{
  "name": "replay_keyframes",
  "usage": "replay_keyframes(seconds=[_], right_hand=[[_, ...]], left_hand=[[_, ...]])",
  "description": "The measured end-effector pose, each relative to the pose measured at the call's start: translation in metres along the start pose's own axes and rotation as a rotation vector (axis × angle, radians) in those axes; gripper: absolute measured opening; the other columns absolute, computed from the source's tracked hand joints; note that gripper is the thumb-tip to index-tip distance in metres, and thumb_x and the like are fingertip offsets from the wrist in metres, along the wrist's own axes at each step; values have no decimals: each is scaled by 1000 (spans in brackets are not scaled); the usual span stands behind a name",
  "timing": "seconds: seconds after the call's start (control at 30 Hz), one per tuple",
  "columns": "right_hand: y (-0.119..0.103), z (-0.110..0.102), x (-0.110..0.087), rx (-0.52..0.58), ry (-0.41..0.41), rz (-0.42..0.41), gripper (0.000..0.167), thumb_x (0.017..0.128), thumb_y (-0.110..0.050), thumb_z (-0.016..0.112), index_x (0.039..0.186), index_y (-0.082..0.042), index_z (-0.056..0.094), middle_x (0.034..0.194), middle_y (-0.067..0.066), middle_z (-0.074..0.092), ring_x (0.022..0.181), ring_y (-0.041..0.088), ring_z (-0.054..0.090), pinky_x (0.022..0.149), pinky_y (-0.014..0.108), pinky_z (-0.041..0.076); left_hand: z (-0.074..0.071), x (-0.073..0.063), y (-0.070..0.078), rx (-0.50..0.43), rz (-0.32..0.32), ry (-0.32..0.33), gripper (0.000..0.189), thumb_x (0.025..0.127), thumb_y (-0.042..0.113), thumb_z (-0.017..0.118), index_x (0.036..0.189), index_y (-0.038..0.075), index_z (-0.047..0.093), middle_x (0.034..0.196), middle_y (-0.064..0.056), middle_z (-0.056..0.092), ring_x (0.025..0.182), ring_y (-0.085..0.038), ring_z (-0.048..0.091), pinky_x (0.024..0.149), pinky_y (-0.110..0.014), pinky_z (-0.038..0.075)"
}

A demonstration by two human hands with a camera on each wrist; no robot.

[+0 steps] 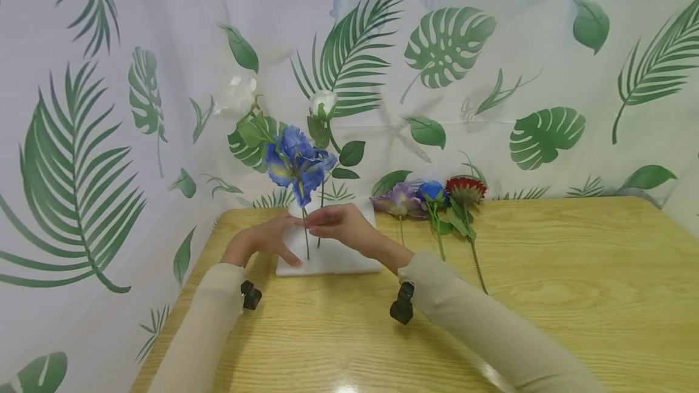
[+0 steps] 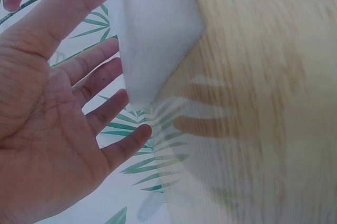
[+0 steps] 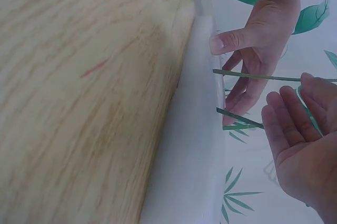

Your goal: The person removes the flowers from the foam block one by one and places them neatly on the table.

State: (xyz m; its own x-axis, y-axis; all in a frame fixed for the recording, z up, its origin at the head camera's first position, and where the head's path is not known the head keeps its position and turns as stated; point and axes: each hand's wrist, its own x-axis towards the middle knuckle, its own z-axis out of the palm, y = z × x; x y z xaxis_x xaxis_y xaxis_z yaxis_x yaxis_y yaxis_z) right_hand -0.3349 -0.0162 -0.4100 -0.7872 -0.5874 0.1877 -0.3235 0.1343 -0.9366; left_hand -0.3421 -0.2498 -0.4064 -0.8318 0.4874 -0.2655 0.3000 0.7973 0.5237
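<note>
In the head view a blue artificial iris (image 1: 299,164) stands upright above a white foam block (image 1: 349,259). My right hand (image 1: 346,230) pinches its thin green stem between thumb and fingertips; the stem's lower end meets the foam, and whether it is in it I cannot tell. My left hand (image 1: 267,238) is at the left of the block, fingers spread and extended, thumb close to the foam. The left wrist view shows the left palm (image 2: 58,124) holding nothing. Behind the iris stand a white rose (image 1: 324,104) and a larger white flower (image 1: 237,94).
To the right lie a purple flower (image 1: 401,200), a blue rose (image 1: 431,191) and a red flower (image 1: 465,190), stems toward the front. Everything is on a wood-grain table (image 1: 573,272). A white leaf-print curtain (image 1: 382,47) hangs behind and at the left.
</note>
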Motion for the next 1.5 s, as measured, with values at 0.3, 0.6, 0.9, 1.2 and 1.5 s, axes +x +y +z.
replay_keyframes(seconds=[0.3,0.6,0.9,1.2,1.5], right_hand=[[2,6,4,14,-15,-24,29,96,-5,69,123,6,69,120,19,73,113,25,71,93,33,58],[-2,12,4,23,-7,-9,28,96,-4,68,122,7,69,117,21,74,113,28,72,94,34,59],[-1,12,5,17,18,-23,24,96,-2,67,118,6,71,112,21,75,104,26,74,87,45,59],[-1,13,4,14,49,-10,20,95,-2,69,113,5,73,109,21,76,98,23,75,85,45,60],[-2,14,5,9,46,-26,22,94,-1,70,112,10,72,106,22,76,95,23,76,86,55,58]], left_hand=[[-1,1,-1,-23,-32,-14,96,76,29,91,155,9,41,150,-19,38,145,-40,32,121,-62,25],[-1,1,0,-27,-25,-18,98,75,28,92,156,9,40,142,-18,42,136,-36,39,119,-59,29],[0,0,0,-32,-38,-12,95,76,26,91,155,8,42,145,-20,41,141,-39,36,120,-61,27],[0,0,-1,-52,-5,-11,94,77,24,90,155,7,41,157,-22,34,151,-42,23,122,-64,21],[0,0,-1,-67,-6,-15,94,77,22,90,155,6,41,167,-27,18,156,-46,10,122,-66,17]])
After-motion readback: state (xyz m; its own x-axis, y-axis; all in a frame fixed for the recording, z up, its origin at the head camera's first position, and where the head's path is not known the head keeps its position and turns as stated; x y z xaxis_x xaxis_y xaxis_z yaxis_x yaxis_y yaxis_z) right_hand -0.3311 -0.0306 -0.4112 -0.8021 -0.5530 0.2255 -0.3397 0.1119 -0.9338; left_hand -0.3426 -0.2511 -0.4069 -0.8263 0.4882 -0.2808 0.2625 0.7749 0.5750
